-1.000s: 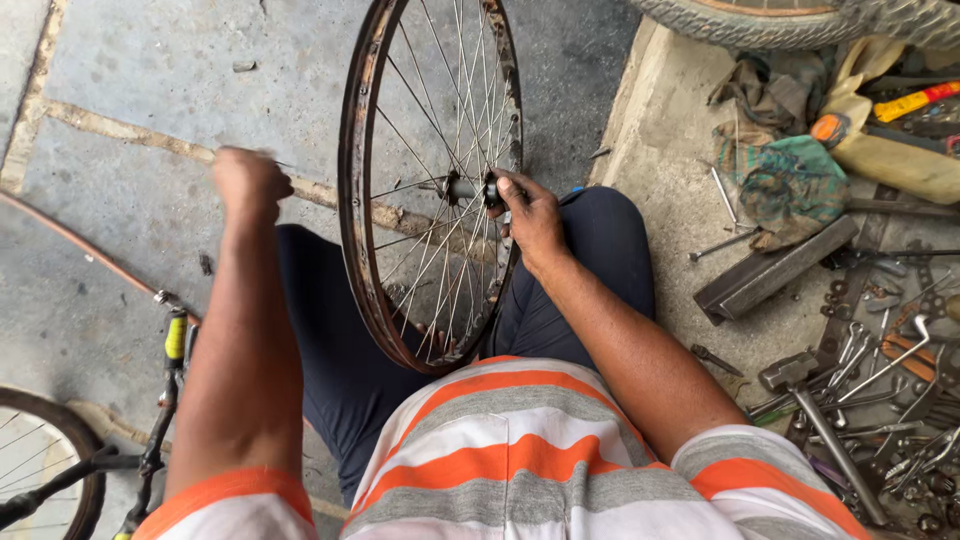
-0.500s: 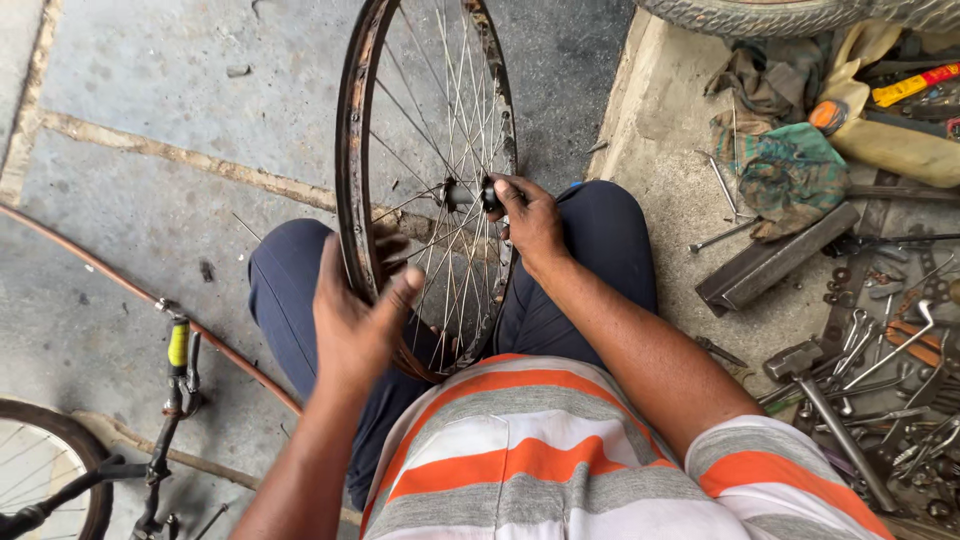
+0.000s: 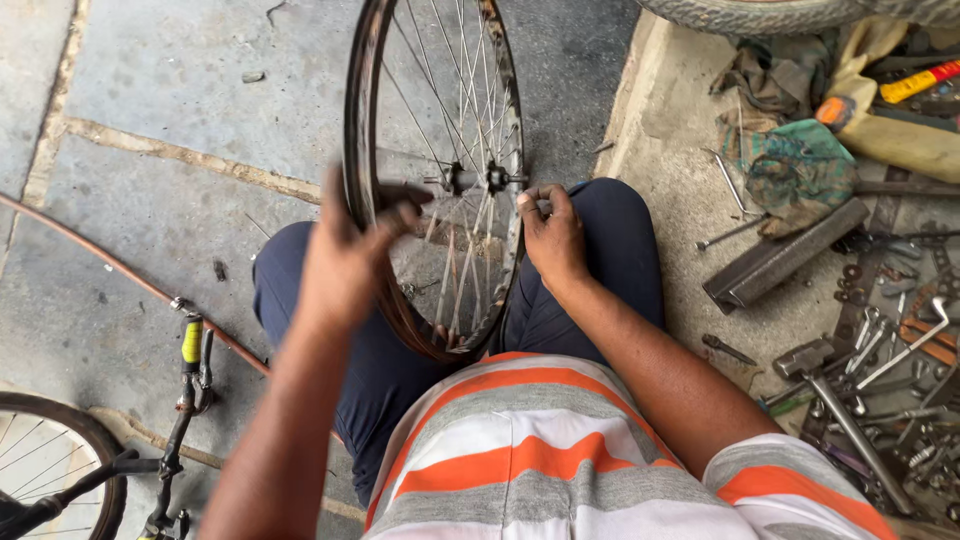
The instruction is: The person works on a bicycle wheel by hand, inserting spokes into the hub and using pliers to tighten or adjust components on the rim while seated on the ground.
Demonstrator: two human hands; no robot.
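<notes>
Between your knees stands the rusty spoked steel bicycle wheel [image 3: 437,180], upright, stiff and light. Your left hand [image 3: 350,255] wraps its rim; your right hand [image 3: 550,235] pinches the axle end. Thin spokes bend, so hold rim and hub.

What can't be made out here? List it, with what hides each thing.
Head view only:
- Wheel: its top is cut off by the upper edge; its bottom is hidden behind the shirt.
- Left hand: the palm faces away, so its grip on the rim is unseen.
- Right hand: what its fingertips hold by the hub is too small to tell.
- Tools: small, cluttered and cut by the right edge.
- Bicycle: cut by the lower-left corner.
</notes>
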